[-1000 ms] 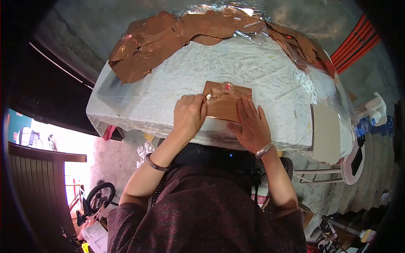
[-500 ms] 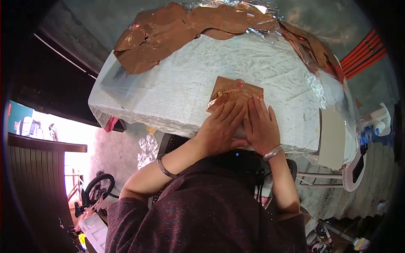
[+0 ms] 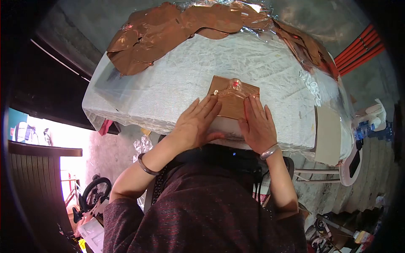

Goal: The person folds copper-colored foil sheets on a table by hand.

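Observation:
A flat brown, shiny packet lies on the white cloth-covered table, with a small red mark near its far edge and a wrinkled, glossy film surface. My left hand is at the packet's left edge, fingers stretched out and thumb spread. Flat on its right side rests my right hand, fingers extended and the thumb near the lower edge. Neither hand grips anything. What is inside the packet, if anything, I cannot make out.
More brown, shiny flat packets form an overlapping row along the table's far edge, continuing to the right side. White crumpled string and a grey-beige board are at the right of the white-covered table.
My hands have moved apart: the left slid leftward from the packet's middle to its left edge, while the right stayed on the right side. More of the packet's surface now shows.

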Tool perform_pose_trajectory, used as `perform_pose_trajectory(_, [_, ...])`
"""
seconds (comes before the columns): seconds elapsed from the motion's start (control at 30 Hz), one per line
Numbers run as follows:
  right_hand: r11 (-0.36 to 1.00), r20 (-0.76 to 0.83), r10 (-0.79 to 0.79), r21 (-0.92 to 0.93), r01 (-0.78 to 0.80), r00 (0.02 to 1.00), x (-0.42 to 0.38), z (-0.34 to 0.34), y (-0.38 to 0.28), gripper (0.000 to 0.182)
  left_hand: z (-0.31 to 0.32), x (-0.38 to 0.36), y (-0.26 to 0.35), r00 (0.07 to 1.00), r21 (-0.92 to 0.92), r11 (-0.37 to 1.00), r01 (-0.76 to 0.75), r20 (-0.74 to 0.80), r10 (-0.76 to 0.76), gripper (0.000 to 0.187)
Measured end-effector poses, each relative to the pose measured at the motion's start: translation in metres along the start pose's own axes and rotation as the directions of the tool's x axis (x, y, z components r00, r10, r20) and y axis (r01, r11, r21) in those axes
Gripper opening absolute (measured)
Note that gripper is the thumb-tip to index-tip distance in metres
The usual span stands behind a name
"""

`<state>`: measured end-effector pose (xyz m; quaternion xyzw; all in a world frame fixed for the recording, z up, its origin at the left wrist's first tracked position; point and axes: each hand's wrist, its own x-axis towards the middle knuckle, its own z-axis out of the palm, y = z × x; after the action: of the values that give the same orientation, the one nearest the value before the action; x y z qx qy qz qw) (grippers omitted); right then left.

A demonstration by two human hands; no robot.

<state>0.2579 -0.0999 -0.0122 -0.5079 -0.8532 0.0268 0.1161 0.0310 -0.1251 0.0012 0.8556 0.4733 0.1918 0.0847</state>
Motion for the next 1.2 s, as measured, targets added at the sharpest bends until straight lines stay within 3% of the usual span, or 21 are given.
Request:
perform_pose_trajectory(0.17, [1.0,-0.016,0.004,0.018,-0.003,1.0,0.001,-0.002,-0.002,0.057,-0.001,-0.006,-0.011,0.999,0.045,0.998,0.05,-0.023,-0.049,0.077])
perform_pose_trajectory(0.37, [1.0,-0.004,0.01,0.021,-0.01,1.0,0.001,-0.001,0.0,0.057,-0.005,0.016,-0.01,0.988,-0.094,0.996,0.007,-0.153,-0.021,0.058])
perform_pose_trajectory(0.43, [1.0,-0.002,0.003,0.02,-0.003,1.0,0.001,-0.001,-0.001,0.057,0.003,0.03,-0.01,0.982,-0.034,0.991,-0.131,-0.144,0.125,0.056])
perform_pose_trajectory(0.57, [0.999,0.011,0.021,0.028,-0.021,1.0,0.001,-0.003,-0.001,0.058,0.019,0.073,-0.038,0.941,-0.104,0.972,-0.209,-0.292,0.171,0.058])
perform_pose_trajectory(0.63, [1.0,0.011,0.013,0.025,-0.013,1.0,0.001,-0.002,-0.001,0.059,0.017,0.099,-0.049,0.997,-0.182,0.983,-0.036,-0.073,0.023,0.056])
perform_pose_trajectory(0.67, [1.0,0.004,0.009,0.027,-0.009,1.0,0.001,-0.002,0.0,0.059,0.013,0.113,-0.057,0.997,-0.186,0.982,-0.035,-0.073,0.022,0.056])
perform_pose_trajectory(0.73, [0.999,0.014,-0.009,0.039,0.008,1.0,0.001,-0.004,0.0,0.06,0.005,0.139,-0.066,0.951,-0.31,0.944,0.109,0.309,-0.009,0.05])
perform_pose_trajectory(0.77, [0.998,0.02,-0.031,0.052,0.03,0.999,0.001,-0.006,0.001,0.06,-0.004,0.144,-0.061,0.951,-0.315,0.943,0.104,0.31,-0.001,0.05])
perform_pose_trajectory(0.83, [0.995,0.04,-0.074,0.066,0.072,0.996,0.0,-0.014,0.002,0.062,-0.017,0.151,-0.055,0.831,-0.145,0.977,0.159,0.554,-0.053,0.038])
perform_pose_trajectory(0.87, [0.989,0.057,-0.126,0.086,0.121,0.99,0.0,-0.017,0.002,0.063,-0.016,0.158,-0.058,0.752,-0.158,0.971,0.178,0.659,-0.031,0.03])
perform_pose_trajectory(1.0, [0.98,0.085,-0.175,0.112,0.165,0.981,-0.001,-0.022,0.004,0.066,-0.02,0.141,-0.06,0.692,-0.281,0.917,0.283,0.722,0.007,0.024])
perform_pose_trajectory(1.07, [0.97,0.097,-0.207,0.151,0.191,0.974,-0.002,-0.025,0.002,0.068,-0.018,0.126,-0.06,0.663,-0.351,0.815,0.462,0.747,-0.054,0.021])
perform_pose_trajectory(1.1, [0.969,0.095,-0.211,0.154,0.195,0.973,-0.002,-0.023,0.002,0.068,-0.018,0.119,-0.063,0.663,-0.348,0.814,0.465,0.747,-0.059,0.021])
perform_pose_trajectory(1.17, [0.954,0.056,-0.254,0.176,0.241,0.966,-0.003,-0.019,0.003,0.07,-0.026,0.107,-0.063,0.634,-0.484,0.593,0.644,0.771,-0.061,0.019])
perform_pose_trajectory(1.2, [0.953,0.053,-0.259,0.176,0.246,0.965,-0.003,-0.02,0.002,0.07,-0.028,0.101,-0.061,0.637,-0.484,0.593,0.644,0.768,-0.065,0.019])
